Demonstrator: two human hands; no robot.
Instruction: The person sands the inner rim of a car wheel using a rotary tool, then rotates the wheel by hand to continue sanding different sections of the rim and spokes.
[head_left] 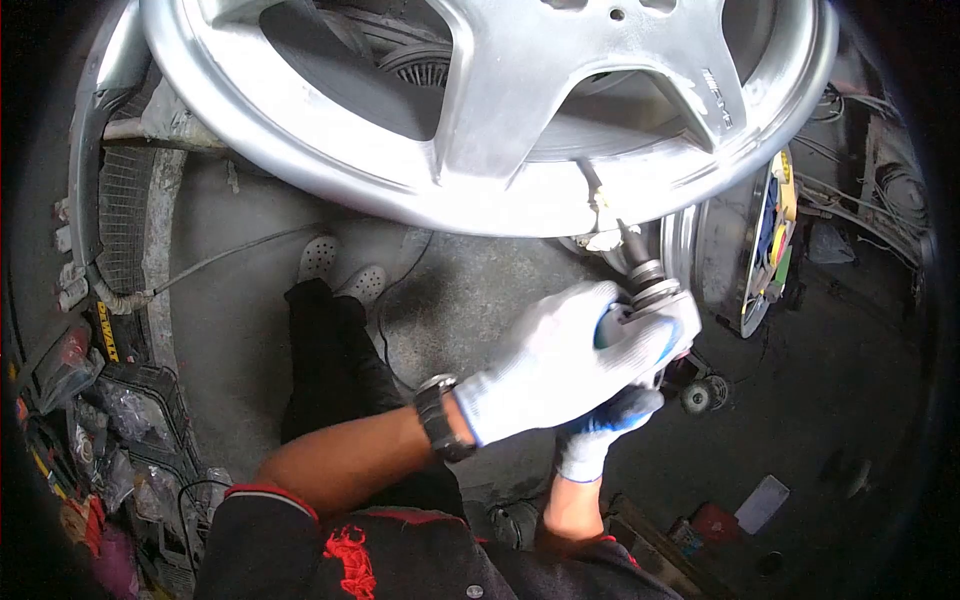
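A large silver alloy wheel (490, 120) with broad spokes fills the top of the head view. My left hand (585, 345), in a white glove with blue patches, wraps around the front body of a rotary power tool (655, 285) with a drill-like chuck. Lower down, my right hand (610, 425), gloved in white and blue, closes around the rear of the same tool, which is mostly hidden by the hands. From the chuck, a bit with a ragged pale tip (603, 215) reaches up to the wheel's lower rim; contact is hard to judge through the glare.
Another wheel (685, 235) stands behind at the right, beside a disc with coloured pieces (770, 240). A cable (385, 330) trails over the concrete floor (480, 280). Black crates with plastic-wrapped items (140, 410) line the left. A small round metal part (700, 396) lies right of my hands.
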